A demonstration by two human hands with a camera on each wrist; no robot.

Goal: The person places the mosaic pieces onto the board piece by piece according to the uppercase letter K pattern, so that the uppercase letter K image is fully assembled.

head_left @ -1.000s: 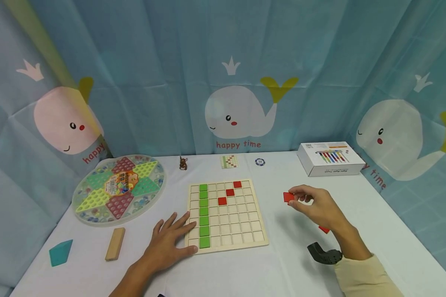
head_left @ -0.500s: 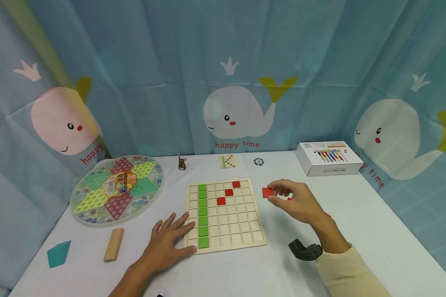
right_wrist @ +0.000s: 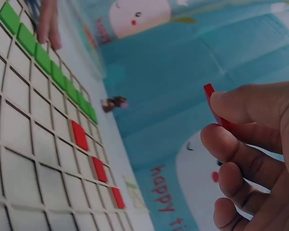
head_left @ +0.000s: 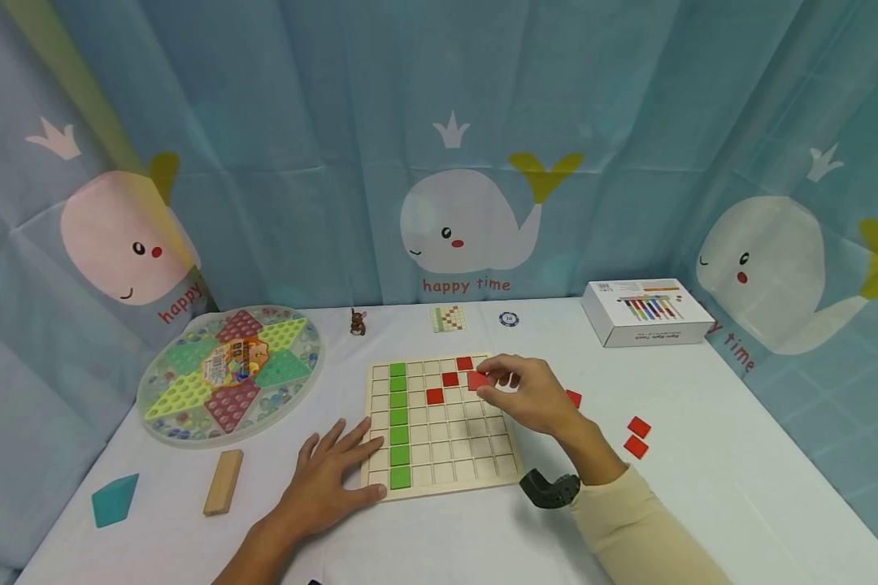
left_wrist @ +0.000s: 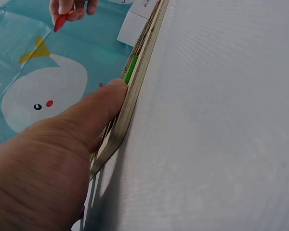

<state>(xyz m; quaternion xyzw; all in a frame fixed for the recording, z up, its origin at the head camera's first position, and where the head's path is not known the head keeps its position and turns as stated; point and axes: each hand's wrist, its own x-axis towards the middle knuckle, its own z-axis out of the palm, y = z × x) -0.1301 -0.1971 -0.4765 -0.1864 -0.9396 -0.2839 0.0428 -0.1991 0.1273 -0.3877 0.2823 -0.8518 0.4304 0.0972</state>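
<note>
A wooden grid board (head_left: 454, 471) lies on the white table, with one column of green square tiles (head_left: 399, 417) and a diagonal of three red tiles (head_left: 435, 396). My right hand (head_left: 530, 396) pinches a red square tile (head_left: 476, 380) between thumb and fingers, over the upper right part of the board. In the right wrist view that tile (right_wrist: 213, 105) is seen nearly edge-on, raised above the grid. My left hand (head_left: 329, 471) rests with spread fingers on the board's left edge; in the left wrist view the thumb (left_wrist: 103, 103) presses the rim beside a green tile.
Loose red tiles (head_left: 637, 446) lie right of the board. Behind it are a small pattern card (head_left: 449, 318), a poker chip (head_left: 509, 319), a mouse figurine (head_left: 358, 322) and a white box (head_left: 647, 313). To the left are a round marble board (head_left: 230, 374), wooden block (head_left: 223, 482) and teal piece (head_left: 115, 500).
My right hand has carried the red tile leftward from the table's right side to over the board, uncovering loose red tiles behind it. The left hand has stayed on the board's edge.
</note>
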